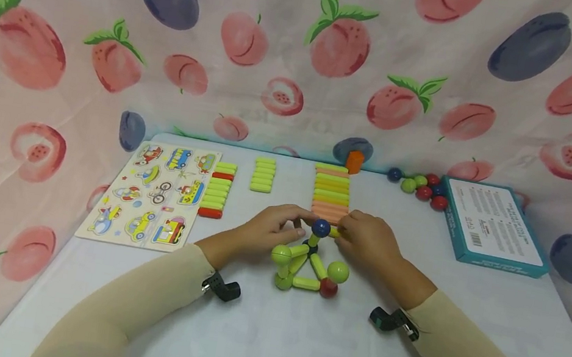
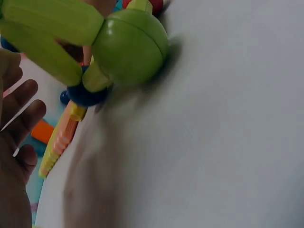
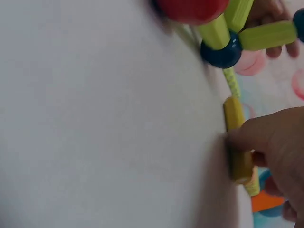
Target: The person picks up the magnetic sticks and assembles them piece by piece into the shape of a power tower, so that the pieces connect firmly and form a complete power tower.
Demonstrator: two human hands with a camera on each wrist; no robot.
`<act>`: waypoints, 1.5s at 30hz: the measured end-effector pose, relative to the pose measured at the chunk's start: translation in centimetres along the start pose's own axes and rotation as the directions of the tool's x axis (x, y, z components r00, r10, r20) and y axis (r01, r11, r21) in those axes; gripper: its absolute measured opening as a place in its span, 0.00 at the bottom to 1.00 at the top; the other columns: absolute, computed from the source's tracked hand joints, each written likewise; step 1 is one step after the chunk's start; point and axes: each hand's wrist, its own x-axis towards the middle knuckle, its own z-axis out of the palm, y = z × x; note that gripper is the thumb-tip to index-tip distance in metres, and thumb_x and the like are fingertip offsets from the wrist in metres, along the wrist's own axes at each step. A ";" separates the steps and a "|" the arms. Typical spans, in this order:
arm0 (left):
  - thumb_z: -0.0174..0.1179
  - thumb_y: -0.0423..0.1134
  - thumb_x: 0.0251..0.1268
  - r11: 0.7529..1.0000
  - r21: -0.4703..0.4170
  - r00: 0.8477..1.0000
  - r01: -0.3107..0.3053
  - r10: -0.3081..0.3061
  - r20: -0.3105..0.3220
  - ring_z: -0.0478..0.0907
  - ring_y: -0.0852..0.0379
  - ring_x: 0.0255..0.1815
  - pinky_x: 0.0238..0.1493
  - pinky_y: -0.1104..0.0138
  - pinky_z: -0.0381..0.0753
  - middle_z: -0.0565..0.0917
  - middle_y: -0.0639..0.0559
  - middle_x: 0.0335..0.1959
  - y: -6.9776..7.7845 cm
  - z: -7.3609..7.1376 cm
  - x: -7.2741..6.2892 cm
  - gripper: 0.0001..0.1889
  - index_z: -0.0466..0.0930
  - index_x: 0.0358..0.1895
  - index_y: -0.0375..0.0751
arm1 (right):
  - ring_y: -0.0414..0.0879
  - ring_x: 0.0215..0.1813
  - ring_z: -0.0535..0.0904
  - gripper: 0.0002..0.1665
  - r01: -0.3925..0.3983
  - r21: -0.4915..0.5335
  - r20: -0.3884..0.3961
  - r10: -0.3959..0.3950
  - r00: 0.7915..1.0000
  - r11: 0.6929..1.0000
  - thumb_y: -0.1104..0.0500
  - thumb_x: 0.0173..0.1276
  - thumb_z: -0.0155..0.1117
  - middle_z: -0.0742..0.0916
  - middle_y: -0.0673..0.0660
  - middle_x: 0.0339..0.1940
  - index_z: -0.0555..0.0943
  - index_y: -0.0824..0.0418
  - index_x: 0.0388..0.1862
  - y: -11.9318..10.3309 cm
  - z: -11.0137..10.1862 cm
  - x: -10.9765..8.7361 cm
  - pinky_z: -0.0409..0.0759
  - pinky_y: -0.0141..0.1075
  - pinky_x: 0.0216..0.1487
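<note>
A construction of light green sticks and balls stands on the table in the head view, with a triangular base. One upright stick is topped by a blue ball [image 1: 321,228]; two light green balls [image 1: 338,272] are also raised. A red ball [image 1: 328,288] sits at a base corner. My right hand [image 1: 368,237] pinches a yellow stick [image 3: 232,111] low over the table behind the construction. My left hand [image 1: 273,225] is beside the blue ball, its fingers loosely bent with nothing visible in them. Some left fingertips are partly hidden in the head view.
A row of yellow and orange sticks [image 1: 332,188] lies behind the hands, an orange block [image 1: 354,161] at its end. Green sticks [image 1: 263,175] and a picture board [image 1: 150,195] lie left. Loose balls [image 1: 424,193] and a teal box [image 1: 495,225] are at the right.
</note>
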 end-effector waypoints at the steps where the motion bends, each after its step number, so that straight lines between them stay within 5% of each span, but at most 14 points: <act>1: 0.55 0.39 0.83 1.000 -0.020 1.000 0.000 0.000 0.010 0.79 0.61 0.57 0.56 0.60 0.79 0.84 0.54 0.64 0.1 0.2 0.3 0.21 0.76 0.74 0.46 | 0.46 0.36 0.80 0.12 -0.014 0.002 0.020 0.014 1.000 1.000 0.52 0.68 0.79 0.85 0.49 0.34 0.89 0.56 0.45 0.0 -0.1 -0.2 0.83 0.45 0.46; 5: 0.59 0.37 0.79 0.997 -0.071 0.999 0.008 -0.006 0.036 0.80 0.60 0.52 0.49 0.63 0.76 0.86 0.55 0.59 -0.1 0.7 1.1 0.20 0.80 0.70 0.44 | 0.46 0.38 0.81 0.12 -0.083 0.062 0.141 0.074 0.987 0.995 0.56 0.67 0.77 0.87 0.48 0.35 0.89 0.56 0.48 0.3 -0.8 -1.3 0.85 0.46 0.48; 8: 0.60 0.38 0.81 0.995 -0.091 0.997 0.051 -0.045 0.059 0.80 0.60 0.52 0.49 0.64 0.78 0.86 0.57 0.56 -0.5 0.7 1.3 0.17 0.83 0.67 0.47 | 0.48 0.43 0.81 0.13 -0.183 0.253 0.247 0.120 0.962 0.950 0.57 0.67 0.74 0.87 0.50 0.39 0.89 0.56 0.50 0.8 -1.4 -1.9 0.84 0.45 0.49; 10: 0.59 0.38 0.82 0.992 -0.107 0.995 0.074 -0.066 0.072 0.80 0.60 0.52 0.49 0.64 0.79 0.86 0.58 0.54 -0.6 0.7 1.4 0.16 0.83 0.66 0.48 | 0.49 0.43 0.79 0.13 -0.263 0.456 0.312 0.125 0.942 0.850 0.58 0.67 0.72 0.87 0.52 0.39 0.87 0.59 0.50 1.0 -1.7 -2.2 0.82 0.42 0.46; 14: 0.58 0.38 0.84 0.986 -0.132 0.992 0.106 -0.095 0.087 0.80 0.59 0.53 0.50 0.63 0.80 0.86 0.57 0.54 -0.6 0.9 1.4 0.15 0.83 0.66 0.49 | 0.52 0.42 0.78 0.16 -0.320 0.750 0.387 0.008 0.922 0.580 0.60 0.71 0.68 0.87 0.57 0.41 0.83 0.65 0.55 0.9 -1.8 -3.0 0.80 0.37 0.42; 17: 0.57 0.39 0.84 0.982 -0.144 0.990 0.125 -0.113 0.088 0.80 0.58 0.55 0.52 0.63 0.80 0.86 0.56 0.54 -0.6 1.1 1.3 0.14 0.82 0.65 0.49 | 0.51 0.42 0.79 0.16 -0.290 0.815 0.388 -0.101 0.916 0.501 0.62 0.74 0.65 0.88 0.58 0.43 0.83 0.67 0.58 0.5 -1.5 -3.4 0.81 0.36 0.41; 30: 0.55 0.39 0.86 0.975 -0.173 0.989 0.138 -0.125 0.082 0.79 0.56 0.56 0.55 0.62 0.79 0.86 0.54 0.57 -0.7 1.2 0.8 0.16 0.81 0.68 0.47 | 0.52 0.45 0.80 0.15 -0.215 0.813 0.358 -0.173 0.917 0.542 0.59 0.76 0.66 0.88 0.57 0.44 0.86 0.62 0.58 -0.7 -0.7 -2.9 0.82 0.38 0.44; 32: 0.54 0.37 0.86 0.974 -0.170 0.986 0.149 -0.133 0.101 0.80 0.57 0.60 0.61 0.61 0.79 0.86 0.54 0.59 -0.8 1.2 0.7 0.17 0.80 0.69 0.47 | 0.51 0.43 0.79 0.15 -0.203 0.770 0.362 -0.153 0.920 0.604 0.59 0.75 0.67 0.88 0.55 0.44 0.86 0.59 0.57 -0.6 -0.5 -3.4 0.81 0.39 0.43; 36: 0.51 0.34 0.85 0.979 -0.114 0.974 0.170 -0.150 0.167 0.79 0.57 0.68 0.72 0.60 0.74 0.85 0.54 0.64 -1.2 1.3 0.6 0.19 0.79 0.71 0.47 | 0.47 0.39 0.78 0.19 -0.104 0.595 0.346 -0.138 0.928 0.797 0.53 0.66 0.77 0.85 0.47 0.39 0.86 0.48 0.55 -0.9 -0.4 -5.2 0.78 0.38 0.39; 38: 0.51 0.34 0.85 0.983 -0.070 0.970 0.171 -0.155 0.187 0.78 0.57 0.69 0.73 0.60 0.72 0.84 0.53 0.65 -1.4 1.3 0.5 0.19 0.78 0.72 0.46 | 0.44 0.35 0.77 0.21 -0.047 0.502 0.315 -0.132 0.940 0.864 0.47 0.62 0.81 0.84 0.43 0.35 0.86 0.43 0.53 -1.6 -0.3 -5.9 0.76 0.37 0.35; 41: 0.53 0.35 0.84 0.986 -0.010 0.970 0.166 -0.161 0.180 0.77 0.56 0.70 0.74 0.59 0.71 0.85 0.52 0.64 -1.5 1.3 0.2 0.17 0.80 0.69 0.43 | 0.43 0.32 0.76 0.23 -0.041 0.460 0.279 -0.101 0.955 0.887 0.39 0.59 0.84 0.83 0.41 0.31 0.87 0.43 0.50 -2.7 -0.3 -6.7 0.74 0.36 0.32; 45: 0.58 0.37 0.82 0.988 0.038 0.980 0.149 -0.152 0.128 0.80 0.56 0.66 0.71 0.58 0.75 0.87 0.54 0.59 -1.6 0.7 -0.9 0.13 0.83 0.62 0.43 | 0.43 0.31 0.75 0.17 -0.099 0.482 0.254 -0.031 0.967 0.871 0.48 0.62 0.84 0.84 0.42 0.29 0.89 0.47 0.47 -2.7 -0.7 -6.7 0.73 0.35 0.30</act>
